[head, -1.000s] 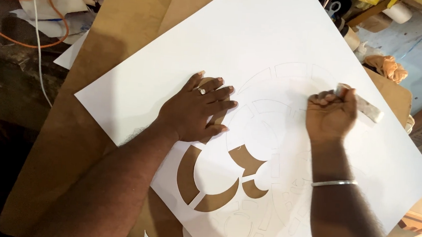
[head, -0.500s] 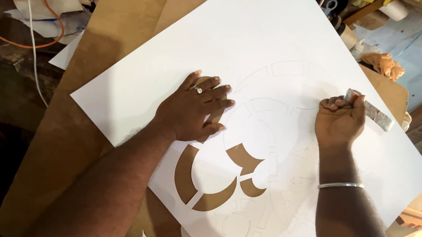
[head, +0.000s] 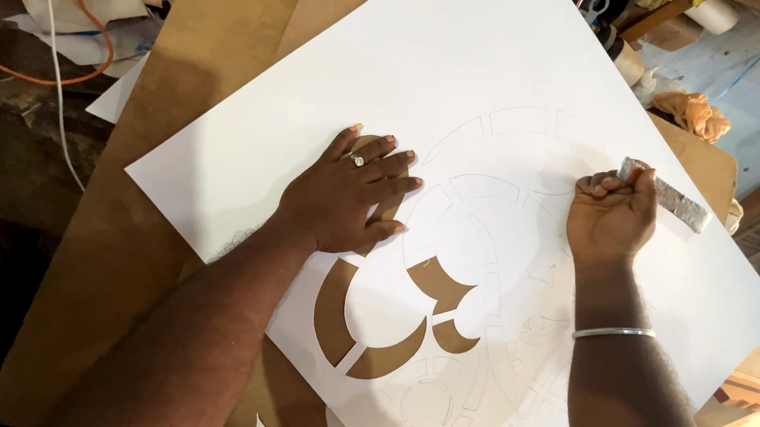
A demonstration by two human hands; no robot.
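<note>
Now the left hand [head: 350, 198] lies flat, fingers spread, pressing on the white stencil sheet [head: 461, 76], while the right hand [head: 610, 216] is clenched around a grey wrapped cutting tool [head: 666, 196] that juts out past the knuckles toward the sheet's right edge. One sheet, one tool, two hands. The sheet rests on a brown board [head: 136, 134], big and white, with faint cut outlines across its middle. Just below the left hand, several curved openings [head: 390, 326] show brown through the sheet.
</note>
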